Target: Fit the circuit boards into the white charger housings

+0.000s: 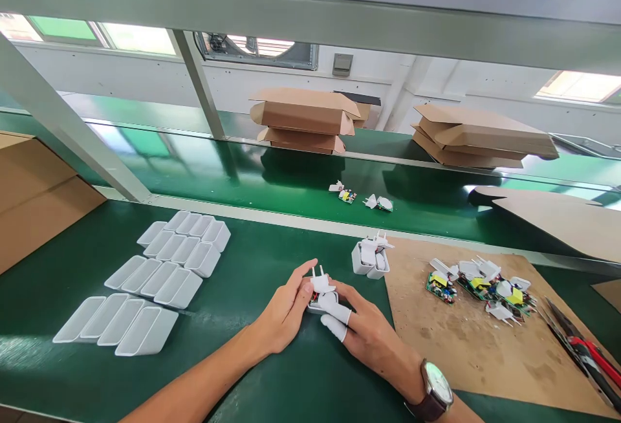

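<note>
Near the front middle of the bench, my left hand (286, 310) and my right hand (366, 329) are both closed around a white power adapter (323, 284). Its two-pin plug piece points up and away from me, and some inner parts show below it. White covers sit on two fingers of my right hand, pressed against the casing. Just beyond my right hand stand white casings (361, 261) with plug pieces and parts inside. Several open-topped white casings (167, 284) lie in rows to the left of my left hand.
Brown cardboard (427, 352) on the right carries a pile of circuit boards (485, 287) with white plug pieces, plus red-handled pliers (589, 348). Two more boards (347, 195) lie on the green conveyor (291, 184). Folded cartons (301, 116) sit behind; a metal frame (310, 12) crosses overhead.
</note>
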A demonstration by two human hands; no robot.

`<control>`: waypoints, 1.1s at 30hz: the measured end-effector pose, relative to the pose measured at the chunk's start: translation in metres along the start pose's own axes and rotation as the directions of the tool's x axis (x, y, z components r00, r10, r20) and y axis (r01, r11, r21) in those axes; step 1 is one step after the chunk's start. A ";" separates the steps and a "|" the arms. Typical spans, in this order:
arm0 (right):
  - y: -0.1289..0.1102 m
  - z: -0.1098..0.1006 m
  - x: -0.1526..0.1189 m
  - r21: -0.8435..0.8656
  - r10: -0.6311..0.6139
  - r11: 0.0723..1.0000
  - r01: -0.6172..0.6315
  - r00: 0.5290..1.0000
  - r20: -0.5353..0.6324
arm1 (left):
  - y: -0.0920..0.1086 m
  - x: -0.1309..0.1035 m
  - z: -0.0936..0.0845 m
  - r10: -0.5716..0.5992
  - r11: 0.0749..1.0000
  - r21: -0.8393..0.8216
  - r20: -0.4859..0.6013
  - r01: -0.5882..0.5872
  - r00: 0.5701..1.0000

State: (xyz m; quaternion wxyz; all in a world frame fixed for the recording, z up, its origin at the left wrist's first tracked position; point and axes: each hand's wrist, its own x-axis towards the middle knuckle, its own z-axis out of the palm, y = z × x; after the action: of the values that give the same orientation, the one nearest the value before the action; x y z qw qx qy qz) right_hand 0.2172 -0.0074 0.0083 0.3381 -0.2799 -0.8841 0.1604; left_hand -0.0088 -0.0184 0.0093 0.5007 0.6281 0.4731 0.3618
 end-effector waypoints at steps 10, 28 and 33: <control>-0.001 -0.004 -0.001 -0.088 -0.011 0.996 0.006 0.998 -0.068 | -0.015 0.003 0.005 0.371 0.922 -0.117 -0.011 -0.369 0.929; 0.002 -0.007 0.004 0.042 -0.025 0.999 0.027 0.999 -0.033 | -0.008 0.001 0.011 0.392 0.913 0.133 -0.030 -0.385 0.920; 0.004 -0.052 0.023 -0.065 0.027 0.998 -0.018 0.991 0.132 | -0.016 0.001 0.016 0.237 0.968 0.096 -0.049 -0.231 0.970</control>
State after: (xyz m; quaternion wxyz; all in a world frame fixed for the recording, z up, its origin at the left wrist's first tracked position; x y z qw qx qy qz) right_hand 0.2408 0.0142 0.0558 0.2675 -0.2892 -0.9061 0.1544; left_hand 0.0028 -0.0210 -0.0100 0.4113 0.6904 0.4262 0.4154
